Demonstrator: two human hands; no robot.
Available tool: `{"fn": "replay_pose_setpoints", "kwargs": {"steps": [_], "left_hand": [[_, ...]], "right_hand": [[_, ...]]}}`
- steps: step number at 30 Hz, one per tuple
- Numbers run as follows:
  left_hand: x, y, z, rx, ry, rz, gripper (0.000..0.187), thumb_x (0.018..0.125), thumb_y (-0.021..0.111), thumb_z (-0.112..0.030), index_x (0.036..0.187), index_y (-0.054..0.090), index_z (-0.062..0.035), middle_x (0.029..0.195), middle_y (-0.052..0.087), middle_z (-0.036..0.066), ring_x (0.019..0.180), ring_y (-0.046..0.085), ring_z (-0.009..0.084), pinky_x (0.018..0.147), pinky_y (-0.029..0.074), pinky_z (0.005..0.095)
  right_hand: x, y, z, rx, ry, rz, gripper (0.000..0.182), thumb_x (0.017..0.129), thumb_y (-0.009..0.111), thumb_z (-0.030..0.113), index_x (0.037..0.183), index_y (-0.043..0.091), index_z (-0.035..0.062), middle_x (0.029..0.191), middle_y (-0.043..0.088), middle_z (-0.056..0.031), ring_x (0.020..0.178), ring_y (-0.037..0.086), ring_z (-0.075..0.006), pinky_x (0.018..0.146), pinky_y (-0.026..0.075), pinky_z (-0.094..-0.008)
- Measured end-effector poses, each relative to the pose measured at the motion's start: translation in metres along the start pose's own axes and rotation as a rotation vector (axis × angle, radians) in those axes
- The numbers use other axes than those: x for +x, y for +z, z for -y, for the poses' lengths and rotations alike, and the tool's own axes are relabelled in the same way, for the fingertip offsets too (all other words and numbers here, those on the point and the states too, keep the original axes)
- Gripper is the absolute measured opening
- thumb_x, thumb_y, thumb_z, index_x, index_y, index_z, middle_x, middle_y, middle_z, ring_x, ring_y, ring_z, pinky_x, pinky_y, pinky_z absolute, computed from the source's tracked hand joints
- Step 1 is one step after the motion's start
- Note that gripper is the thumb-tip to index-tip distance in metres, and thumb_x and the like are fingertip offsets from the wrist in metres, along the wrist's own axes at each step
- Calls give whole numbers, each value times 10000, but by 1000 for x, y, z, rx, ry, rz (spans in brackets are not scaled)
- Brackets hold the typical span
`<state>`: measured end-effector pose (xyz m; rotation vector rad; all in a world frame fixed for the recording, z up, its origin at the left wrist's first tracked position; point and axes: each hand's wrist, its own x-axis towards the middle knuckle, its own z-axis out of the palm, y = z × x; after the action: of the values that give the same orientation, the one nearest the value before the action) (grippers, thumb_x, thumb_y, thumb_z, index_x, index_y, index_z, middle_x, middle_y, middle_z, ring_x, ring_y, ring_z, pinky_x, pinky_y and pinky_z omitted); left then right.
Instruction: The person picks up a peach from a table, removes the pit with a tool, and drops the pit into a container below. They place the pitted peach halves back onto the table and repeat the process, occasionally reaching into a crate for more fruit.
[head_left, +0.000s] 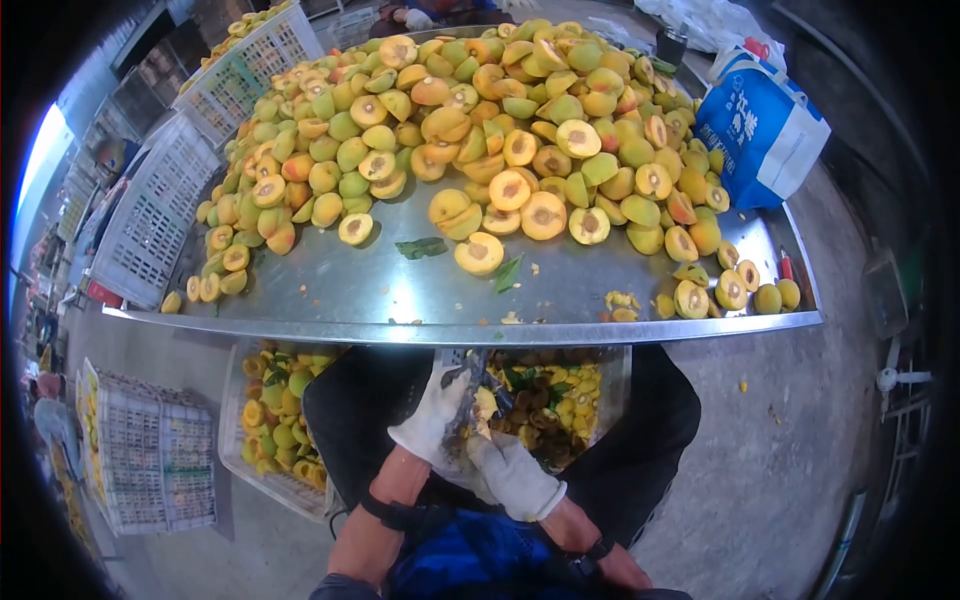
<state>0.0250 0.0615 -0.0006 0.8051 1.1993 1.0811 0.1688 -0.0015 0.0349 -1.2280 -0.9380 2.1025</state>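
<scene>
Both my hands wear whitish gloves and are close together below the table's front edge, over a crate of cut fruit (pixel 575 400). My left hand (pixel 437 415) is wrapped round a dark tool (pixel 470 385), whose shape is partly hidden. A pale yellow piece of fruit (pixel 485 408) shows between the hands. My right hand (pixel 515 476) is closed near that piece; what its fingers hold is hidden. On the metal table (pixel 400 290) lies a big heap of halved peaches (pixel 480 130), some cut side up with brown centres.
White crates (pixel 155 215) stand along the table's left side, another (pixel 160 455) on the floor. A crate of fruit (pixel 280 420) is beside my left leg. A blue and white bag (pixel 755 130) and a red-handled object (pixel 786 266) are at the table's right. A person's gloved hand (pixel 415 18) shows beyond the heap.
</scene>
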Motion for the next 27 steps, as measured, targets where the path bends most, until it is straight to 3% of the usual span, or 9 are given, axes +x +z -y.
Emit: {"fn": "replay_pose_setpoints", "kwargs": {"steps": [2,7,13,17,19,21,24,26,27], "left_hand": [[4,5,-7,89,-37,-59,226,975,542,-147,975,645,54,798,628,25,706,550,71,621,451,231],[-16,16,-21,58,401,147,407,973,538,-341,961,647,50,882,676,79,794,613,109,694,478,240],[-9,9,-4,-263,127,322,558,960,539,-505,1008,645,42,875,684,114,746,660,156,659,530,265],[-17,8,8,-278,13,144,629,943,515,-588,1022,631,25,878,678,132,738,669,191,601,552,310],[-18,10,-2,-614,-161,114,653,939,489,-620,1019,622,15,862,671,128,718,668,209,585,565,342],[-16,14,-15,-883,-226,-60,699,921,454,-677,1038,605,-5,837,660,116,689,659,227,576,581,380],[-34,-15,-37,-568,-2,-148,597,1004,390,-557,1006,648,-19,911,698,112,769,681,206,738,564,312],[-45,-58,-18,-176,260,-450,623,1026,338,-535,1047,645,6,907,704,113,784,682,186,759,563,304],[-52,-96,-7,121,281,-527,576,1041,359,-478,1114,619,31,972,696,119,837,677,173,778,558,296]], "right_hand": [[3,1,0,23,-36,-21,302,1020,455,293,902,578,42,633,523,-13,524,462,-100,477,372,-284],[-7,2,0,380,22,128,324,1007,516,373,839,523,97,571,421,24,451,370,-101,450,313,-274],[-16,0,-5,851,84,564,391,957,567,486,818,500,127,555,374,45,406,293,-85,442,252,-259],[-21,-1,-5,311,-23,230,300,984,551,378,860,531,105,573,421,36,454,361,-81,453,297,-252],[-19,-2,-8,-134,-205,45,245,991,529,305,897,562,81,621,491,16,490,421,-79,459,333,-243],[-25,-4,-5,36,-114,117,202,983,514,255,916,567,72,658,519,13,527,447,-76,479,351,-236],[-27,-21,-10,-3,-162,87,180,959,541,239,958,580,63,765,552,5,626,487,-102,575,406,-238],[-8,-57,-38,-17,-165,65,221,943,561,253,1029,607,55,887,602,-34,771,564,-162,701,482,-289],[5,-59,-42,-458,-193,-182,262,946,550,287,1003,620,41,840,605,-98,739,573,-255,704,491,-346]]}}
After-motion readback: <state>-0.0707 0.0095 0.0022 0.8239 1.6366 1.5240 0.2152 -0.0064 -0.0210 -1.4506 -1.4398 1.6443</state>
